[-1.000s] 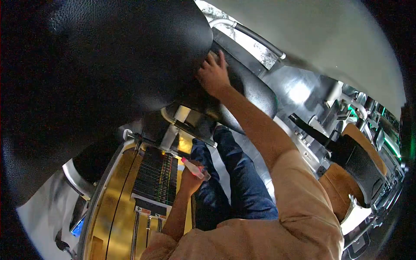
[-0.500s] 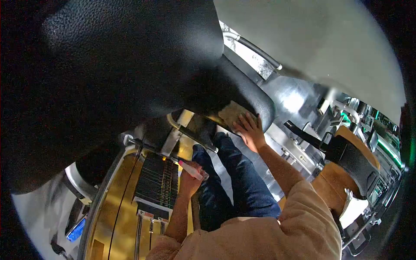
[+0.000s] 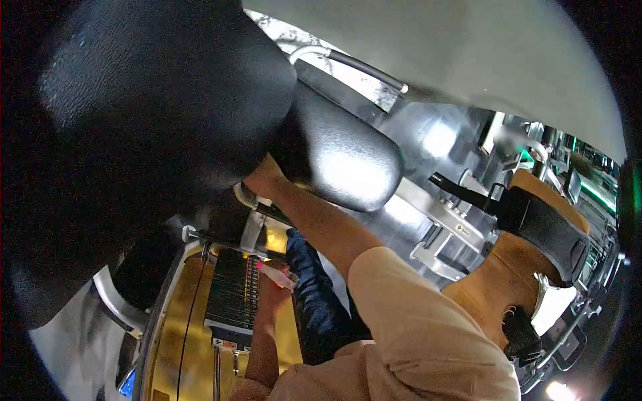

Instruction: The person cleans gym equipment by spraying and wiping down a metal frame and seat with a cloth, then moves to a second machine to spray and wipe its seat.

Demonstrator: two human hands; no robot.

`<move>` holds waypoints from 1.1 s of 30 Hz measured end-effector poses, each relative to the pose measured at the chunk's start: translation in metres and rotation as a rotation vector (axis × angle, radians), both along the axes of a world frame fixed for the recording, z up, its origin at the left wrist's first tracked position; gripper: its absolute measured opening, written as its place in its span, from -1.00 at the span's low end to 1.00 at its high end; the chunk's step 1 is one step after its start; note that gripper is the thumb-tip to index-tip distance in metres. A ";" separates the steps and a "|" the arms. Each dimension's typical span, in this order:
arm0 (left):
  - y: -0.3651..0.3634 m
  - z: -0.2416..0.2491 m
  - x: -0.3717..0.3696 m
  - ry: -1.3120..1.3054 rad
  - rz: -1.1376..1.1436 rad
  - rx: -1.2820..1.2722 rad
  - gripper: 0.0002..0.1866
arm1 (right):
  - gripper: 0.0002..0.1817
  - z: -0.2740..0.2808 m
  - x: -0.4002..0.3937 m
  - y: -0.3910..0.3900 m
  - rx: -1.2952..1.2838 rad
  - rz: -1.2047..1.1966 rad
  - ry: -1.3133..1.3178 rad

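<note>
My left hand (image 3: 273, 287) is wrapped around a small clear bottle with a pink top (image 3: 275, 274), beside the weight stack (image 3: 231, 294). My right hand (image 3: 265, 179) reaches to the lower edge of a large black pad (image 3: 167, 113); its fingers are lost in the pad's dark shadow. Beyond my right forearm lies the shiny black seat pad (image 3: 354, 164) of the exercise machine. No cloth shows under or around my right hand now.
A padded handle bar (image 3: 364, 70) sticks out past the seat pad. At right stand a brown and black padded machine (image 3: 535, 227) and silver metal frames (image 3: 448, 227). A yellowish machine panel (image 3: 170, 327) is at lower left.
My right hand has moved left from the seat pad, where it lay on a greyish cloth, to the large black pad. My left hand still holds the bottle, and the view has shifted.
</note>
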State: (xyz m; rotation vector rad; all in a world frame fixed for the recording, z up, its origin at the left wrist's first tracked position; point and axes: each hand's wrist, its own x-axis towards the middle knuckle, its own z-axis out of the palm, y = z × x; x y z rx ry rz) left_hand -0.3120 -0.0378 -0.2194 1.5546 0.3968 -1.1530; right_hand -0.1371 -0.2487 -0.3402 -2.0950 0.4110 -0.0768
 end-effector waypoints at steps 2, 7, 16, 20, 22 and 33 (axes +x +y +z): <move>-0.004 -0.003 0.007 -0.219 -0.317 -0.003 -0.87 | -0.52 0.047 -0.011 -0.020 -0.636 0.518 0.274; -0.021 0.008 0.015 0.230 0.154 -0.133 -0.79 | -0.45 0.079 -0.120 -0.104 -0.585 0.639 0.022; -0.019 -0.003 -0.007 0.024 -0.097 -0.061 -0.70 | -0.40 0.110 -0.313 -0.226 -0.641 0.335 0.673; -0.019 -0.003 -0.010 -0.155 -0.482 -0.010 -0.71 | -0.33 0.090 -0.304 -0.202 -0.438 0.112 0.549; -0.046 0.031 0.005 -0.318 -0.585 0.028 -0.71 | -0.34 0.093 -0.299 -0.196 -0.405 0.014 0.449; -0.090 0.069 0.020 -0.545 -0.790 -0.030 -0.68 | -0.42 0.111 -0.258 -0.246 -0.486 0.044 0.417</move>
